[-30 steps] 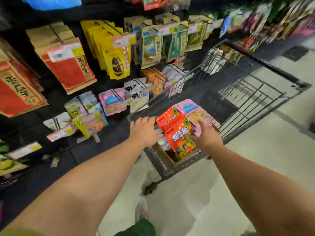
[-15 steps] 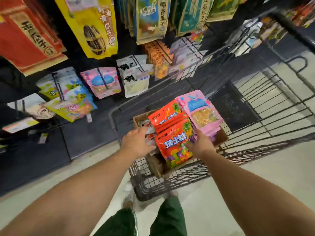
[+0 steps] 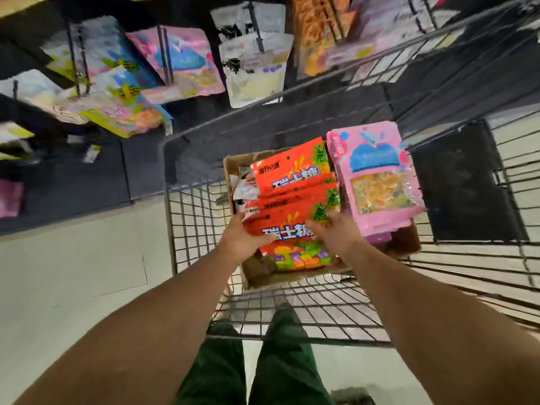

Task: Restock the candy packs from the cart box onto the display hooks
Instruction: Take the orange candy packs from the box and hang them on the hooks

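A wire shopping cart point(image 3: 292, 314) is seen from above on a pale floor point(image 3: 73, 282), with a dark display wall point(image 3: 87, 176) just beyond its far rim. From the wall's hooks point(image 3: 163, 54), blurred snack packs are hung: pink-and-blue packs point(image 3: 187, 62), white packs point(image 3: 254, 68) and orange packs point(image 3: 315, 33) can be made out.

A cardboard box point(image 3: 406, 244) is set inside the cart at its far end. At the right side of the box a stack of pink candy packs point(image 3: 377, 176) is stood, and beside it to the left a stack of red candy packs point(image 3: 292, 185) is fanned out, with small white packets point(image 3: 242, 185) tucked at the far left.

The nearest red pack point(image 3: 286, 238) is held between both hands above the box. Its left edge is gripped by the left hand point(image 3: 236, 241), thumb on the front. Its right edge is gripped by the right hand point(image 3: 336, 232), the fingers curled around it.

Dark green trouser legs point(image 3: 257, 363) are visible below the cart's near rim.
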A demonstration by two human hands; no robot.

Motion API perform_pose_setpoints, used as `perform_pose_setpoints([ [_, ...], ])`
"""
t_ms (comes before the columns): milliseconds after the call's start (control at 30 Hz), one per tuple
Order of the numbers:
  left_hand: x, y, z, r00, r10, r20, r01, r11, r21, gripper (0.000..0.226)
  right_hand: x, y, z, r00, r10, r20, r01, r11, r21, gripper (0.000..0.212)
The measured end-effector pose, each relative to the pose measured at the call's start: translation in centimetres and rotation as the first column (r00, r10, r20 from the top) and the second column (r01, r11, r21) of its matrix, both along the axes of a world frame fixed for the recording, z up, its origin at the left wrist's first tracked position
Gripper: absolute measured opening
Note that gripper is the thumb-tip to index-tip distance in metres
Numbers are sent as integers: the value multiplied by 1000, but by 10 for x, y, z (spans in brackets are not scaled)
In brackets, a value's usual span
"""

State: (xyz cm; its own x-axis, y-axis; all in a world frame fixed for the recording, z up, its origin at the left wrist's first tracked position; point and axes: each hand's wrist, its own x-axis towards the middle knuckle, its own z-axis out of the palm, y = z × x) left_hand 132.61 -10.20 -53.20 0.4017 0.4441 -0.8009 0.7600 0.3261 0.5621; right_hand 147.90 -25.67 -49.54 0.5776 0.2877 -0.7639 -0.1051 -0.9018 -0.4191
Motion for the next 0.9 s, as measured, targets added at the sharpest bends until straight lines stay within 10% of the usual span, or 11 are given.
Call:
perform_pose_setpoints([
  [200, 6, -8, 14, 981, 193, 26, -189, 975, -120, 45, 5, 1, 23, 928, -171, -332, 245, 949, 197, 57],
  [333, 3, -9, 8, 948, 317, 29, -313, 945, -96, 32, 16, 4, 9, 887, -447, -114, 460, 832, 310, 21],
  [467, -11, -2, -4, 925, 379, 21, -376, 922, -93, 28, 27, -1, -13, 951, -284, 119, 255, 944, 210, 44],
  [900, -14, 15, 48, 888, 431, 158, -423, 902, -80, 32, 40, 14, 45, 968, -150, -201, 201, 944, 263, 125],
])
